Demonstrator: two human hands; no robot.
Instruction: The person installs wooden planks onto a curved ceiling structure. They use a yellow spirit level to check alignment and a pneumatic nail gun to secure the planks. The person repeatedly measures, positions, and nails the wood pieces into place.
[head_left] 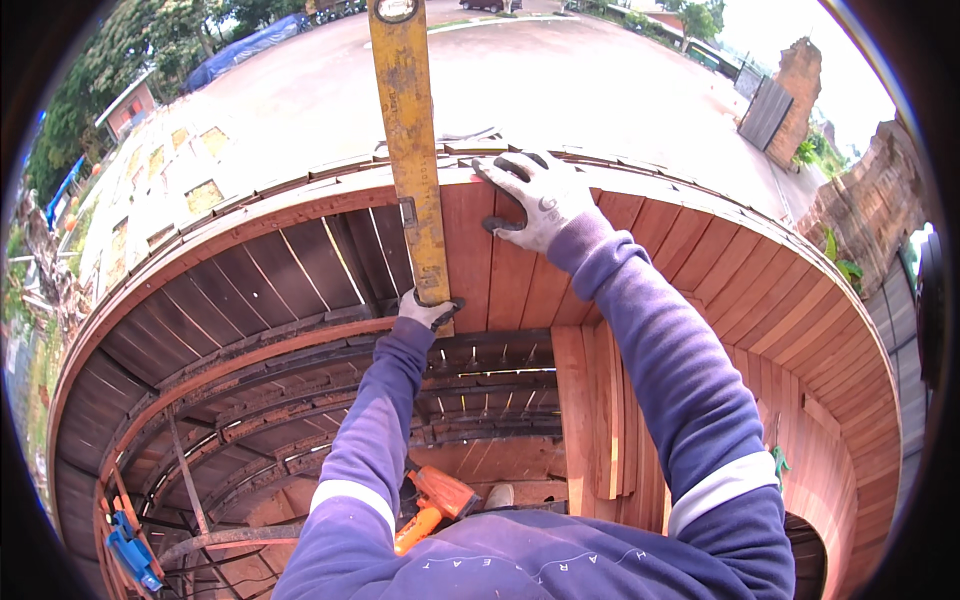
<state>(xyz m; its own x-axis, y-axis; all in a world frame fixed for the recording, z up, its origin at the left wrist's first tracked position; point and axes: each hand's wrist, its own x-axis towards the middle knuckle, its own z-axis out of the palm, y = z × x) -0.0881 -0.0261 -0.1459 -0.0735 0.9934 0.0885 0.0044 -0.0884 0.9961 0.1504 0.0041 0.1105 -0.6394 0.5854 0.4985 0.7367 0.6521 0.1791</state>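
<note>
A long, worn yellow spirit level (408, 140) lies across the curved wooden rim, its far end reaching out over the outer edge. My left hand (428, 309), in a white and dark glove, is closed round its near end. The level's right side runs along a reddish wooden plank (465, 255). My right hand (540, 200), gloved in white and grey, presses on the planks just right of the level, near the outer edge. Its thumb and fingers are spread apart, and it holds nothing. Left of the level, dark boards with gaps show beneath the curved frame (240, 360).
Fitted reddish planks (790, 300) curve round to the right. Upright loose boards (590, 420) stand below my right arm. An orange power tool (440, 495) lies near my body, and a blue tool (133, 550) hangs at lower left. Beyond the rim spreads pale pavement (600, 90).
</note>
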